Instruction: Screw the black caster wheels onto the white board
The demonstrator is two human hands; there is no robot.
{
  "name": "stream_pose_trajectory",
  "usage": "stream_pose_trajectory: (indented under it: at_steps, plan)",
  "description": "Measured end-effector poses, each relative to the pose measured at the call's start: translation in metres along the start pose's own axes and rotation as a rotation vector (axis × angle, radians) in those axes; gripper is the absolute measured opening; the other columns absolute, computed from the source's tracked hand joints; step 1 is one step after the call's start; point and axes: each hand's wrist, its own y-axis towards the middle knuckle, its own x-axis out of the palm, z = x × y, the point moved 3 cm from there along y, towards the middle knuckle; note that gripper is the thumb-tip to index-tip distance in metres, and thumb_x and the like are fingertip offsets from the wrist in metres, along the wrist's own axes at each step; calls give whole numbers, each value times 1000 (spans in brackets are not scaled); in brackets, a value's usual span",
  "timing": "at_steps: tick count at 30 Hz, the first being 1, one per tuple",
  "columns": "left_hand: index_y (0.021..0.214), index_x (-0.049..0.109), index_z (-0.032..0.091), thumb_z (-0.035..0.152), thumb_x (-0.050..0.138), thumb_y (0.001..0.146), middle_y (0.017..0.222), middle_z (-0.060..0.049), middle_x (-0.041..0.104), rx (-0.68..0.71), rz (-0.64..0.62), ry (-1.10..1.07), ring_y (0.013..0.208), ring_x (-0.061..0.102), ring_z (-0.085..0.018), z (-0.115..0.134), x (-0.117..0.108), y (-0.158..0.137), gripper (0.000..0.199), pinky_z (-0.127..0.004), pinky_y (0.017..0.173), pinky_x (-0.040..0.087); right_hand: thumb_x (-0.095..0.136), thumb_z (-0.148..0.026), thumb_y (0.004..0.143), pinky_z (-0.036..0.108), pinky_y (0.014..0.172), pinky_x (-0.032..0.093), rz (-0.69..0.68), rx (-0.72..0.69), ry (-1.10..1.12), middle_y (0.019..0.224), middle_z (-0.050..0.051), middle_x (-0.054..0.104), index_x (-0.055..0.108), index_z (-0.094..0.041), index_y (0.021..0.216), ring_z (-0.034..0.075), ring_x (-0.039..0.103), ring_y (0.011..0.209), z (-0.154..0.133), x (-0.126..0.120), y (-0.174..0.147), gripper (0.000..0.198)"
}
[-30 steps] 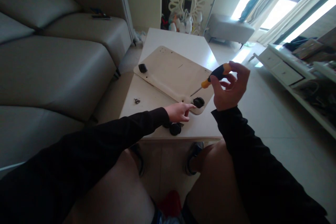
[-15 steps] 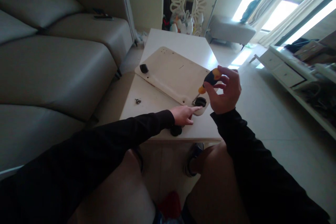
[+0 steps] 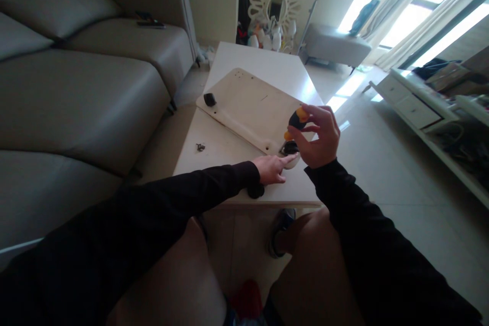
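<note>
My right hand (image 3: 321, 137) is closed around the yellow and black handle of a screwdriver (image 3: 297, 119), which leans with its lower end down at a black caster (image 3: 291, 147). That caster sits at the near right corner of a cream-coloured board (image 3: 248, 104). My left hand (image 3: 269, 169) reaches in with its index finger stretched out against the caster's near side; its other fingers are partly curled. Just below the left hand a loose black caster (image 3: 255, 191) lies on the white table, partly covered. The screwdriver's tip is hard to make out.
Another black caster (image 3: 210, 99) stands at the board's left corner. A small pile of dark screws (image 3: 200, 147) lies on the white table (image 3: 191, 168). A grey sofa (image 3: 91, 86) is on the left, a white cabinet (image 3: 408, 97) on the right.
My right hand and the screwdriver have moved left and slightly down, and the handle now stands more over the caster. My left hand stays at the caster, shifted slightly right.
</note>
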Motion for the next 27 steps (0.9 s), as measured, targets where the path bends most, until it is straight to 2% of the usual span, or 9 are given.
stream_pose_trajectory:
  at_steps: [6, 10, 13, 19, 27]
  plan:
    - [169, 21, 20, 29, 65, 92, 103, -4, 81, -4, -31, 34, 92, 74, -21, 5, -4, -1, 89, -28, 73, 47, 76, -23, 84, 26, 59, 66, 0, 8, -57, 114, 3, 65, 65, -29, 130, 14, 70, 86, 1, -2, -1, 47]
    - [170, 20, 20, 28, 64, 91, 104, -4, 81, -9, -29, 44, 91, 74, -20, 7, -6, -1, 90, -28, 72, 46, 75, -24, 85, 27, 59, 66, -7, 29, -67, 114, 3, 66, 64, -29, 129, 15, 71, 87, 1, -2, -2, 46]
    - [168, 25, 20, 28, 64, 91, 105, -5, 81, -11, -30, 46, 90, 73, -20, 8, -6, -1, 86, -27, 71, 46, 75, -22, 85, 27, 59, 66, -11, 33, -50, 113, 3, 66, 64, -30, 129, 15, 71, 88, 0, -2, -2, 46]
    - [153, 47, 18, 29, 63, 91, 108, -6, 80, -17, -27, 57, 90, 72, -20, 9, -6, 0, 65, -28, 73, 46, 75, -23, 84, 27, 59, 66, -26, 27, -66, 110, 2, 65, 64, -29, 127, 15, 71, 87, -2, -2, -2, 45]
    - [144, 53, 18, 28, 64, 91, 106, -6, 81, -24, -32, 52, 92, 74, -20, 7, -4, 0, 55, -28, 73, 47, 77, -20, 85, 25, 62, 67, -53, -92, -89, 110, 2, 66, 65, -29, 127, 14, 72, 90, -6, -2, -2, 45]
